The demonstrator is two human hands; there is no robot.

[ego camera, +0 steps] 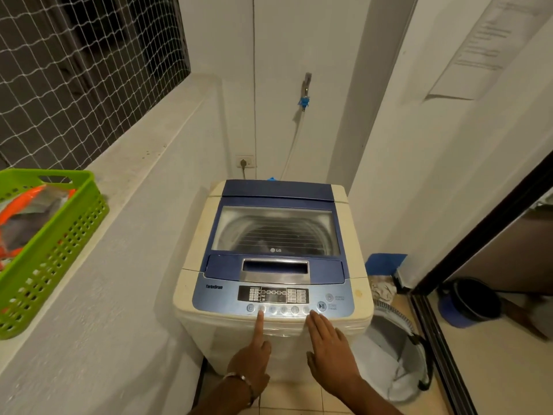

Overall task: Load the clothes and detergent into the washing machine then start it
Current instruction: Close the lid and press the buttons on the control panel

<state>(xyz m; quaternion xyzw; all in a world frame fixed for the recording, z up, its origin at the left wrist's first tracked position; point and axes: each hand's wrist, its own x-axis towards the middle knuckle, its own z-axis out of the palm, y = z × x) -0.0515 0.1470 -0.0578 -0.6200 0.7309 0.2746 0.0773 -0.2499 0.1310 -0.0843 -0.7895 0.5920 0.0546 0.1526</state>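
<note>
The washing machine [273, 265] stands on the tiled floor between a low white wall on the left and a white wall on the right, its blue lid [275, 232] closed. Nearest the camera, the left hand [253, 359] is curled with only the index finger stretched out; that fingertip rests on the second round button [262, 308] from the left in the row along the front of the control panel [273, 298]. A thin metal bangle [239, 380] sits on that wrist. The right hand [327, 348] lies open and flat, fingers together, holding nothing, with its fingertips at the front edge of the panel just below the start/pause button [321, 306]. Neither hand grips anything.

To the right of the machine, on the floor, a grey bucket [395, 354] holds white cloth. Beyond the buttons, the panel's dark display [273, 295] shows small symbols, too fine to read. Behind it comes the recessed lid handle [275, 267], then the clear window, through which the ribbed steel drum shows; whether clothes lie inside cannot be told.

On the ledge of the left wall a green perforated basket [45, 259] holds an orange and grey packet [27, 220]. Farther back, a white hose [291, 145] runs from the machine's rear up to a tap [305, 85] with a blue connector on the back wall, and a power socket [245, 161] sits just left of it. Netting [74, 70] covers the opening above the ledge.
</note>
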